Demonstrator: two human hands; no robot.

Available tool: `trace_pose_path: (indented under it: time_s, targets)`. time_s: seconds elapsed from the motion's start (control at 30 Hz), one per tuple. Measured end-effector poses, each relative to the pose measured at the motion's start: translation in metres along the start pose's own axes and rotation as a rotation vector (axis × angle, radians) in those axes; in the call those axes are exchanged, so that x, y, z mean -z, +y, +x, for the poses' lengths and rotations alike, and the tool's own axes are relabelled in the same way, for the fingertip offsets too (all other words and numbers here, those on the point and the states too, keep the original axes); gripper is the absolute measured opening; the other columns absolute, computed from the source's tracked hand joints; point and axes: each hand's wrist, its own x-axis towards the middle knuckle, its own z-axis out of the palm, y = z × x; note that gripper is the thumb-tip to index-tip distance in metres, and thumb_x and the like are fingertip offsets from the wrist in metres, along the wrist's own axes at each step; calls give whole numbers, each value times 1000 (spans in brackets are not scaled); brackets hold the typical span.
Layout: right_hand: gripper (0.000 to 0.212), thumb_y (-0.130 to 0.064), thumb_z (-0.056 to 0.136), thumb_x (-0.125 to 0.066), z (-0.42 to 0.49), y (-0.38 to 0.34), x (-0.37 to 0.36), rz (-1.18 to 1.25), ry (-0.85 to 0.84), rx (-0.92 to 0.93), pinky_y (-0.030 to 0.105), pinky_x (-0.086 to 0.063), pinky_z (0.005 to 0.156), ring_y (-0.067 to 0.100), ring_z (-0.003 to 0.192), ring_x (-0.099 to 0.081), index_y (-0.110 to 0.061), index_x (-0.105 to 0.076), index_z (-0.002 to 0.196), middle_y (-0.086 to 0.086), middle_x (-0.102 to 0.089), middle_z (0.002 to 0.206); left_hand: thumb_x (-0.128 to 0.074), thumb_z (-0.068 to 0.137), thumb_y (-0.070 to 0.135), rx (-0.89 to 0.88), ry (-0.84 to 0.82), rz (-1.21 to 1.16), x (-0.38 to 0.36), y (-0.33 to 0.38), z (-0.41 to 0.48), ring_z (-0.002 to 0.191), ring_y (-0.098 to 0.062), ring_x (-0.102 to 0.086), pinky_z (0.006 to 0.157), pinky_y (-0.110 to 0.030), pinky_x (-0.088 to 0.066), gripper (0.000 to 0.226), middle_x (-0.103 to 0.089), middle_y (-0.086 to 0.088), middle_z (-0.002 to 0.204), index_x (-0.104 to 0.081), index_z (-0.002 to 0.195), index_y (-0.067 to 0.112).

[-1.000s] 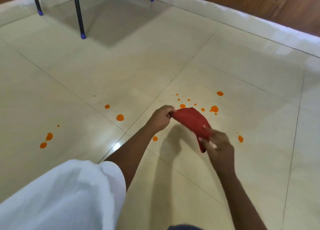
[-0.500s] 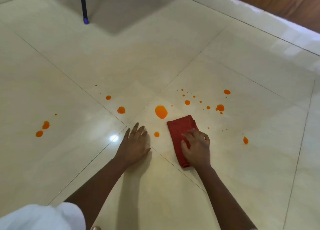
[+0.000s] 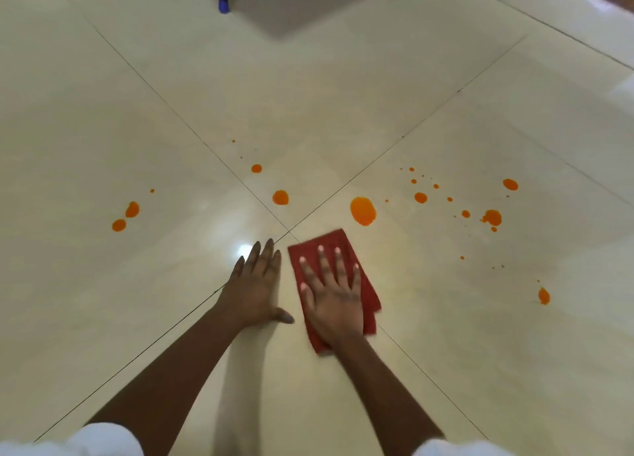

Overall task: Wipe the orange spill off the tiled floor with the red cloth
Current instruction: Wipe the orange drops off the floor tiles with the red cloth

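Grip: the right hand [image 3: 334, 297] lies flat with fingers spread, pressing a folded dark-red fabric cloth [image 3: 338, 238] onto the glossy cream tiled floor [image 3: 343, 95]; it pinches nothing. The left hand [image 3: 255, 284] is also flat and spread, braced on bare tile just beside the cloth. The cloth sits just short of the largest orange liquid blob [image 3: 363, 210], apparently not touching it. To either side lie smaller orange drops [image 3: 280, 197]. Wiping looks barely begun; the next move calls for sliding the cloth forward under steady pressure.
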Motion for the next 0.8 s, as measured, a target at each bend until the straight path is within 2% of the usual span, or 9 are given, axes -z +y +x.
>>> trace_pose_path:
  time_s: [0.07,0.17,0.23,0.33,0.4,0.47,0.57,0.67,0.8]
  targets:
    - [53,-45,90,-23,37,22,8,-47,-26,-43,57,-16,110,29,141,-23,-35,-36,141,2,-32,151,-57,63,79,-1,-4,-1,-1,-1,-1,144,-29,17,117,-44,-1,130,24,-10,156,10,149,9]
    - [53,-45,94,-15,44,70,13,-24,-36,-327,53,-2,114,25,145,0,-37,-14,147,-1,-9,158,-58,63,78,4,-6,-10,0,0,-1,144,-30,19,117,-45,0,130,25,-10,155,12,149,9]
    - [53,-43,94,-17,12,59,9,-28,41,-419,54,-3,113,28,145,-4,-34,-15,147,1,-13,157,-65,62,73,17,-30,-51,3,4,2,143,-31,23,116,-49,2,133,28,-9,154,15,148,12]
    - [53,-43,89,-29,-9,2,-2,42,6,-230,54,-15,110,31,138,-29,-31,-38,140,4,-36,149,-77,57,62,67,-106,-127,10,12,9,140,-33,28,114,-55,3,141,36,-6,151,20,146,12]
    - [52,-43,89,-30,31,-5,-2,18,-5,-53,56,-23,109,30,137,-32,-34,-39,139,2,-38,148,-80,55,58,91,-145,-128,13,14,13,139,-33,30,113,-56,3,145,39,-4,149,22,146,11]
    - [52,-43,90,-25,87,22,10,-24,-10,-53,59,-22,109,29,140,-25,-35,-35,141,2,-32,151,-80,54,59,89,-155,-124,13,12,14,139,-32,30,113,-57,2,145,38,-3,150,21,146,11]
    - [51,-43,97,-21,110,81,23,6,-50,-343,53,-2,114,24,145,1,-38,-14,147,-2,-7,158,-79,54,61,83,-144,-132,12,10,12,139,-32,30,113,-56,3,144,40,-3,149,21,146,11]
    - [53,-44,94,-18,58,66,21,47,73,-539,55,-3,113,27,145,-2,-35,-18,146,1,-12,157,-79,53,60,96,-136,-134,9,13,11,139,-31,31,113,-56,6,146,44,-1,143,22,146,11]
    - [58,-47,89,-9,49,-4,4,39,-54,-216,50,5,112,26,144,5,-37,-12,146,-3,-1,156,-78,52,64,73,-107,-148,8,8,12,139,-29,31,113,-53,7,146,39,0,149,22,146,14]
